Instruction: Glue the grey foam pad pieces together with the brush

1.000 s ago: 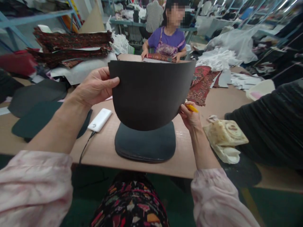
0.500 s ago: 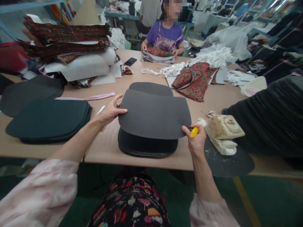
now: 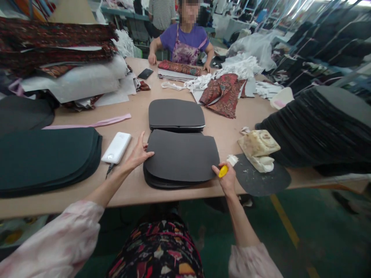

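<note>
"Which step is this?"
"Laying the dark grey, round-cornered flat sheet [image 3: 182, 154] onto the stack of similar blackish sheets [image 3: 165, 184], I'd judge. It sits over that stack, slightly askew."
"And the hands?"
"The left hand [image 3: 139, 155] holds its left edge loosely, thumb on top, forefinger splayed. The right hand [image 3: 228, 177] pinches its right corner while gripping a yellow-handled tool [image 3: 223, 171] (the white tip may be bristles)."
"The next move?"
"Probably calls for lining up the edges without creasing."
"Materials?"
"The sheet looks matte, thin and springy. Right of the stack is a crusted, cream-coloured squarish container [image 3: 259, 142]; left, a smooth white rectangular device [image 3: 116, 148]."
</note>
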